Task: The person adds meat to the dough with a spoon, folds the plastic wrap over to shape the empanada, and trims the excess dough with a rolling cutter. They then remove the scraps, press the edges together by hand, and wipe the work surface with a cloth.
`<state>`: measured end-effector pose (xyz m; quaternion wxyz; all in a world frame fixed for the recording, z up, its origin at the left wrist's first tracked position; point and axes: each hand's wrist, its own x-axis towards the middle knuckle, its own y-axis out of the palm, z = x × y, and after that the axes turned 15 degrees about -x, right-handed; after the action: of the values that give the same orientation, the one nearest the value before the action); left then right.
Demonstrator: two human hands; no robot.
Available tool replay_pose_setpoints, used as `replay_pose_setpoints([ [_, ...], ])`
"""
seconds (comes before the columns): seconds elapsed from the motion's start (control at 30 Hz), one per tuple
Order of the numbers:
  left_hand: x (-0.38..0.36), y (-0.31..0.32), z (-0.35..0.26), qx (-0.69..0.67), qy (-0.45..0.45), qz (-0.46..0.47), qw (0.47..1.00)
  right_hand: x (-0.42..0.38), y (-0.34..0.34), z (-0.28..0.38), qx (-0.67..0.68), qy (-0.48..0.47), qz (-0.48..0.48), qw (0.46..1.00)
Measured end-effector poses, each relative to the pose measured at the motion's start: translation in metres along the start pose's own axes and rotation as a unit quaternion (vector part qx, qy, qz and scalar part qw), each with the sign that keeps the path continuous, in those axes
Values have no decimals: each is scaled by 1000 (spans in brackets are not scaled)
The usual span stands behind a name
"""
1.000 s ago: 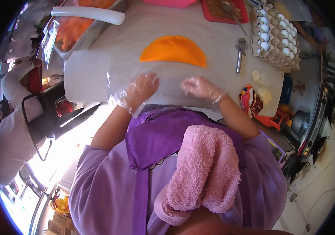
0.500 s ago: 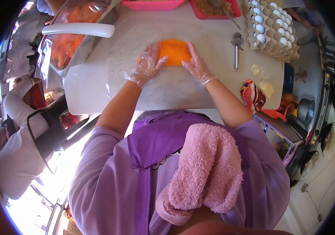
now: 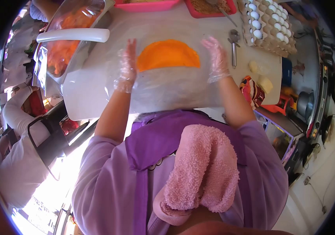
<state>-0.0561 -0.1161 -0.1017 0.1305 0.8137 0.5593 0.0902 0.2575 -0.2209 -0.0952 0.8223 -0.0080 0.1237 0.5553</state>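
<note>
A flat orange half-circle of dough [image 3: 169,55] lies on clear plastic sheeting [image 3: 163,86] over the white table, its straight edge toward me. Just left of it, my left hand [image 3: 128,62], in a clear plastic glove, is raised with fingers stretched up and nothing in them. My right hand [image 3: 216,58], gloved the same way, is held off to the right of the dough, fingers apart and holding nothing. A pastry wheel with a metal handle [image 3: 234,55] lies to the right of my right hand.
At the upper left, a container of orange dough [image 3: 59,56] sits under plastic with a white rolling pin [image 3: 73,35] across it. Pink trays [image 3: 204,15] line the back. Egg cartons [image 3: 267,44] stand at the right, near a red packet [image 3: 252,92] and pale dough pieces [image 3: 265,84].
Both hands have let go of the orange dough and moved apart to either side. The dough, covered at its ends by the hands before, now shows its whole half-circle.
</note>
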Motion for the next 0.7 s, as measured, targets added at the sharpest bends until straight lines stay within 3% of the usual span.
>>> replay_pose_setpoints([
  [0.03,-5,1,-4,-91,2,-47,995,-3,-12,6,-193,-34,-88,977],
  [0.07,-11,2,-8,-92,2,-47,995,-3,-23,13,-376,-68,-169,909],
  [0.13,-28,8,-24,39,36,67,996,11,-61,10,-649,-212,-239,690],
  [0.17,-39,11,-31,106,50,121,986,19,-77,2,-648,-213,-235,693],
  [0.23,-49,23,-29,220,111,252,936,35,-91,-6,-753,-60,-232,613],
  [0.27,-56,36,-18,266,158,326,893,39,-91,-6,-752,-62,-229,615],
  [0.33,-78,56,11,329,170,409,834,45,-85,5,-725,90,-235,641],
  [0.47,-91,81,29,392,110,463,787,27,-88,15,-792,27,-133,595],
  [0.53,-97,83,42,427,108,474,762,-1,-62,41,-622,67,-80,776],
  [0.57,-99,82,43,427,108,474,763,-15,-47,51,-623,67,-79,775],
  [0.63,-101,80,43,436,156,463,756,-36,-22,62,-482,150,-97,858],
  [0.7,-100,80,45,429,153,463,760,-46,-17,44,-472,132,-81,868],
])
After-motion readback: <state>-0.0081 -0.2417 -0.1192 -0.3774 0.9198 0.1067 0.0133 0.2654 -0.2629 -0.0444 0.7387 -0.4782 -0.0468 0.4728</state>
